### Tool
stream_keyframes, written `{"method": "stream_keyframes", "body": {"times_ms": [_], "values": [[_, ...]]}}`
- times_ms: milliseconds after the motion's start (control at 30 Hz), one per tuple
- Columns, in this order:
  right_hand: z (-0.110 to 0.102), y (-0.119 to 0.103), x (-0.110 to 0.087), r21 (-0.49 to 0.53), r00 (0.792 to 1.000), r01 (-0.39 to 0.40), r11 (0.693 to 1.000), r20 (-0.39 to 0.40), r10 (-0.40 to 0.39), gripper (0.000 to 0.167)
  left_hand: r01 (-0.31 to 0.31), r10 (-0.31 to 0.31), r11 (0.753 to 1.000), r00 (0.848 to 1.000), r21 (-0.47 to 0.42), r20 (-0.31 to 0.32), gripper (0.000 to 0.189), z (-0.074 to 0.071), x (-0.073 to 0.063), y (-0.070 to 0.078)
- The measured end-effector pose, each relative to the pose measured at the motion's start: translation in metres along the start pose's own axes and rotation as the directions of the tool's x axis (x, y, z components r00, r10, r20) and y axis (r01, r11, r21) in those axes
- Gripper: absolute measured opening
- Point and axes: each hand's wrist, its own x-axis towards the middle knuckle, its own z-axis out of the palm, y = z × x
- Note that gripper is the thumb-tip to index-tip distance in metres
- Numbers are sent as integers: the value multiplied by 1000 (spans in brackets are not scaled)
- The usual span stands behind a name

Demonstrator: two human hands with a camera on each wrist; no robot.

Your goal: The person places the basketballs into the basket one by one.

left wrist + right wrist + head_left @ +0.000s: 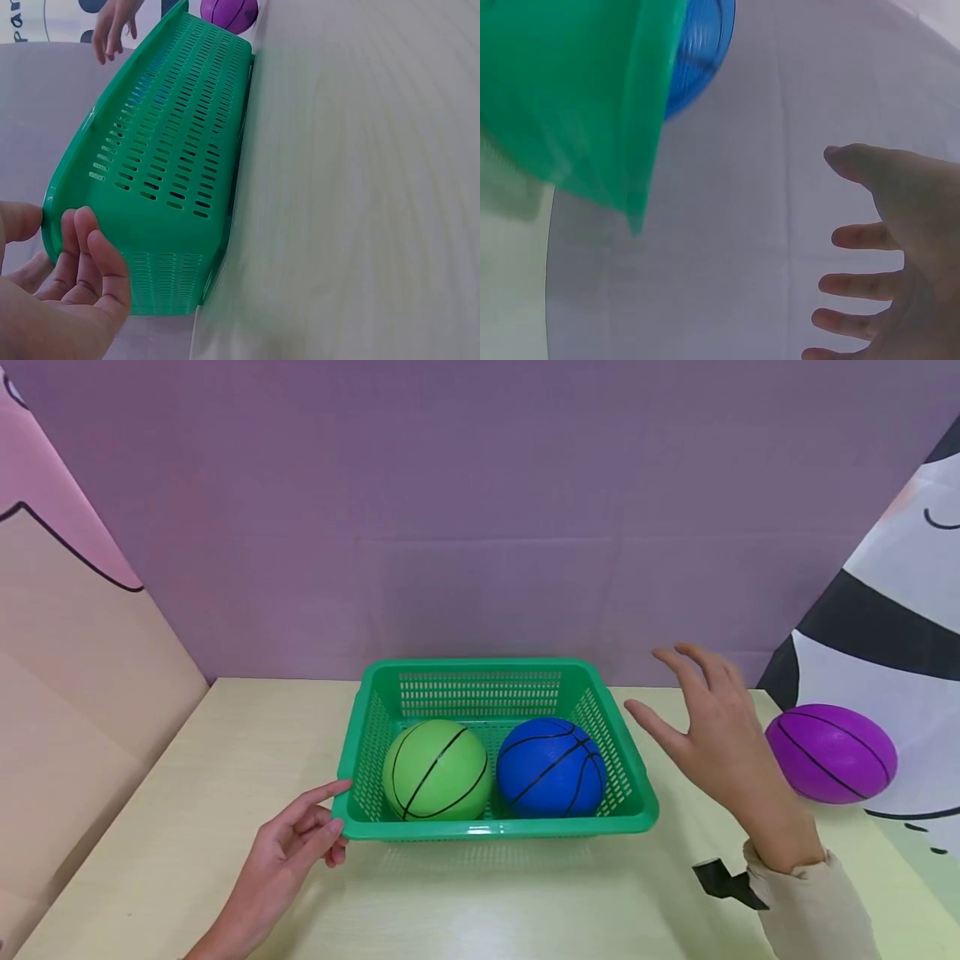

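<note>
L hand gripping basket rim; R hand empty, fingers wide. One-sided lift may tilt it, rolling balls.

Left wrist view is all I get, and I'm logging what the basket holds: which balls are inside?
Observer: The head view shows a green ball left of a blue ball in the basket.
Operator: My view cuts off the right hand at the top edge. Is it carrying anything?
Observer: No, the right wrist view shows it spread, with nothing between thumb and fingers.
</note>
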Motion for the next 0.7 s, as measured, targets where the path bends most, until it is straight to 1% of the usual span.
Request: {"method": "stream_keyframes", "body": {"times_ms": [233,433,533,700], "values": [[-7,37,0,-30,993,-115,993,12,115,63,-8,8,1000,1000,-16,5,42,1,0,0],[-9,70,-3,-56,982,-185,981,28,186,65,1,-1,1000,1000,-5,-4,42,0,0,1],[-12,86,-6,-65,968,-241,968,52,244,67,8,-8,1000,1000,1,-5,42,0,-1,2],[-16,115,-15,-101,935,-332,938,97,342,73,11,-11,1000,1000,4,3,42,0,-1,3]]}}
